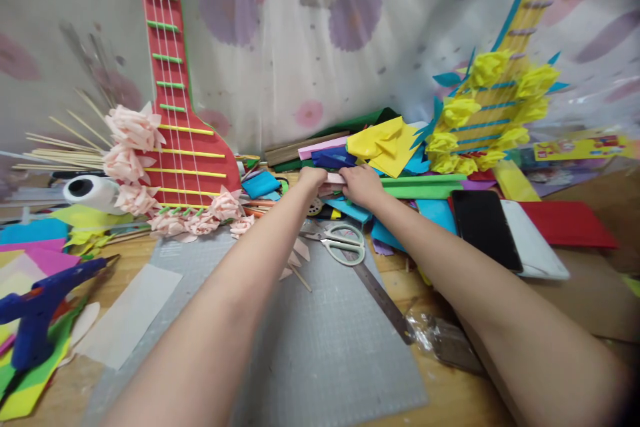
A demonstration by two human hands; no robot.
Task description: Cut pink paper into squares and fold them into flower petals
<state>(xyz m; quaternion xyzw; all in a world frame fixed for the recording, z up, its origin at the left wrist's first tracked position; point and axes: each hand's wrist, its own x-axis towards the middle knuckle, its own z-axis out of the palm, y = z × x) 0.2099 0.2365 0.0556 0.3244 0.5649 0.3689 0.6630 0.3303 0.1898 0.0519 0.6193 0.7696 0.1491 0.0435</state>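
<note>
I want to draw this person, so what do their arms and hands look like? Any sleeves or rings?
Both arms are bare, with no sleeves showing. The left hand and right hand show no gloves, watch or bracelets. Rings are too small to tell.

The pink sheet (334, 178) is looking like matt, soft paper or foam. The scissors (336, 240) are showing pale plastic handles and dull metal blades, and the ruler (383, 300) is reading as brushed metal. The cutting mat (325, 340) is appearing matt and faintly gridded, the tabletop (445, 400) bare grainy wood, the glue gun (37, 310) glossy blue plastic.
</note>
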